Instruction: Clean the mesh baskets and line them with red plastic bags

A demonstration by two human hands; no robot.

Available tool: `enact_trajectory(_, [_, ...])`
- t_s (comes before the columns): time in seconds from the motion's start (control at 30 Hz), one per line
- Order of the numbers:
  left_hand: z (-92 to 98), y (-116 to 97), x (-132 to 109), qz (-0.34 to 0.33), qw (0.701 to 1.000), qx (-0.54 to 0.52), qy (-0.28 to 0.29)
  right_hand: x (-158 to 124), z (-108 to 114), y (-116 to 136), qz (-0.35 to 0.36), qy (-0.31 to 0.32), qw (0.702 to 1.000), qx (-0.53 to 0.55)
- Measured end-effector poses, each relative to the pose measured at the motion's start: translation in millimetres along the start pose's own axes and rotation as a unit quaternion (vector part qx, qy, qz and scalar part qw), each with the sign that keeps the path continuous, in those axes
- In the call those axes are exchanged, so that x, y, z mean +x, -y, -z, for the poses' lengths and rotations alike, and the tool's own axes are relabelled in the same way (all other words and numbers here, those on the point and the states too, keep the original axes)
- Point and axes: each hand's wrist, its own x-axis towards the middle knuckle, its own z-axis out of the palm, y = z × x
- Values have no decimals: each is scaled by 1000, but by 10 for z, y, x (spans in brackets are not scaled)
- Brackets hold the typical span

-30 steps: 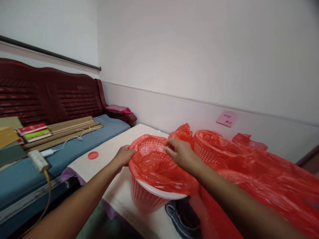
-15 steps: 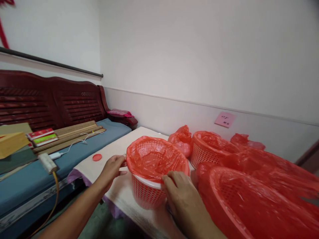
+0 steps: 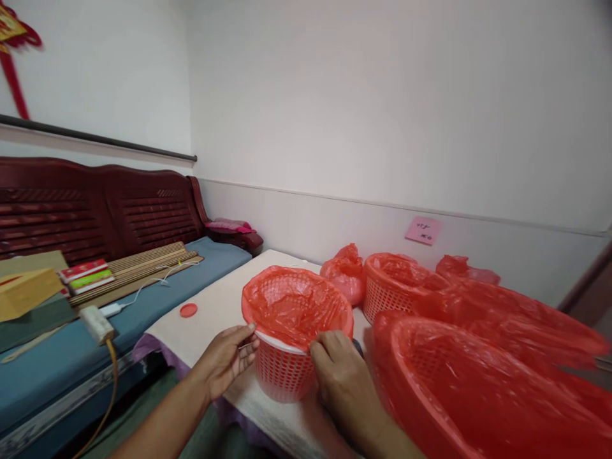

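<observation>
A pink perforated basket point(image 3: 284, 373) stands on the cream-covered table point(image 3: 210, 303), with a thin red plastic bag point(image 3: 291, 303) lining it and folded over most of its rim. White rim shows along the near side. At the left front of that rim, my left hand point(image 3: 233, 357) has its thumb and fingers pinched on the bag's edge. My right hand point(image 3: 342, 376) is closed on the rim at the right front, its fingers curled over the bag. What lies under its fingertips is hidden.
Bag-lined baskets point(image 3: 385, 296) and a larger one point(image 3: 444, 408) stand at the right. A knotted red bag point(image 3: 347, 274) sits behind. A red lid point(image 3: 188, 310) lies at the left, beside a bench point(image 3: 224, 252) holding a power strip point(image 3: 97, 325).
My left hand has moved nearer and right along the rim, from the basket's left side to its left front. My right hand stays at the right front. The view has shifted slightly.
</observation>
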Motion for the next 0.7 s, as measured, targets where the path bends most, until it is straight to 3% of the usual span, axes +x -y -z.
enact_trajectory(0.3, [-81,-37,4,-20,999,-17,-46,-58,-142,90,55,-82,995,2])
enact_trajectory(0.5, [-54,5,80,-66,994,-29,-82,-128,-247,90,65,-89,994,2])
enact_trajectory(0.7, [1,21,125,-67,992,-71,-85,-139,-259,143,64,-92,994,0])
